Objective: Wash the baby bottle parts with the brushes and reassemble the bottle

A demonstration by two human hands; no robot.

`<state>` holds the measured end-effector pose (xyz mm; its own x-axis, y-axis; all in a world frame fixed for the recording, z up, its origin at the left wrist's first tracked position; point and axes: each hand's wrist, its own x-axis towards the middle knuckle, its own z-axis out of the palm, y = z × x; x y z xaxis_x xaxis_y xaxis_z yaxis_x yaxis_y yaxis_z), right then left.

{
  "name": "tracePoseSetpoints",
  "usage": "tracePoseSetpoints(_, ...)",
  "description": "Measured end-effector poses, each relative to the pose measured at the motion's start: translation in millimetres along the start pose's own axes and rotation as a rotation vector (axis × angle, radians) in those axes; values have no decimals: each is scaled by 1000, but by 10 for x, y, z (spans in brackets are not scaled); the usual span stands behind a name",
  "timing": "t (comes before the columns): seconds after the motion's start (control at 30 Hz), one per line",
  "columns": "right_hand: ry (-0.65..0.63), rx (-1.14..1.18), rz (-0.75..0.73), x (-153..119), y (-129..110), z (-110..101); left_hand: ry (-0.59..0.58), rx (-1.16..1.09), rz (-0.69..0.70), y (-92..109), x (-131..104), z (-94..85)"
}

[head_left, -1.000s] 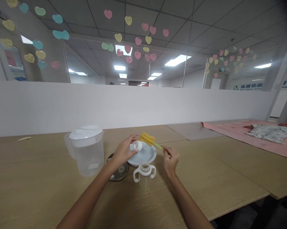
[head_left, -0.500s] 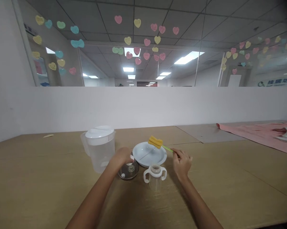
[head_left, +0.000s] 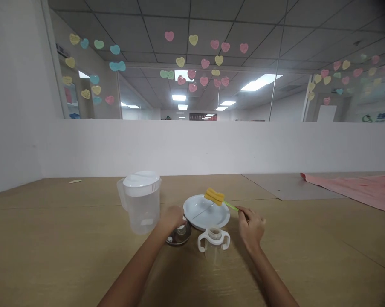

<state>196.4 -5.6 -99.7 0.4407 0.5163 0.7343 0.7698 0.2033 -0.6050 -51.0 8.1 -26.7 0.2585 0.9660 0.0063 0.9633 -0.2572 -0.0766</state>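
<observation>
My right hand (head_left: 251, 225) grips the green handle of a sponge brush, whose yellow sponge head (head_left: 214, 196) is over the rim of a white plate (head_left: 195, 213). My left hand (head_left: 174, 217) is closed on a small whitish piece above a dark round dish (head_left: 181, 238); the fingers partly hide it. In front of the plate stands a clear bottle (head_left: 214, 251) with a white two-handled collar and an open top. Left of my left hand stands a translucent pitcher (head_left: 143, 211) with a white lid.
A pink cloth (head_left: 355, 187) lies at the far right of the brown table (head_left: 67, 247). A small flat pale piece (head_left: 75, 181) is at the back left. Behind the table, a white wall (head_left: 186, 147) carries a window with heart-shaped notes.
The whole view has shifted, with objects now a little further right and lower. My left hand has lowered slightly toward the dark dish. My right hand still holds the brush.
</observation>
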Motion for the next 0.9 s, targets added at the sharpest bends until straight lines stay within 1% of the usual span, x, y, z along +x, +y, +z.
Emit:
tracePoseSetpoints(0.3,-32,4,8,-10,16,4,-55,32,-44,62,-10,84)
tracePoseSetpoints(0.5,-54,11,8,-18,28,13,-94,29,-43,42,-57,-9)
tracePoseSetpoints(0.63,-55,1,7,-21,55,16,-100,35,-38,68,-96,-67)
tracePoseSetpoints(0.77,-60,-10,14,-19,77,25,-99,46,-42,95,-120,-64)
tracePoseSetpoints(0.9,-58,-5,15,-9,83,31,-102,46,-54,55,-105,-46)
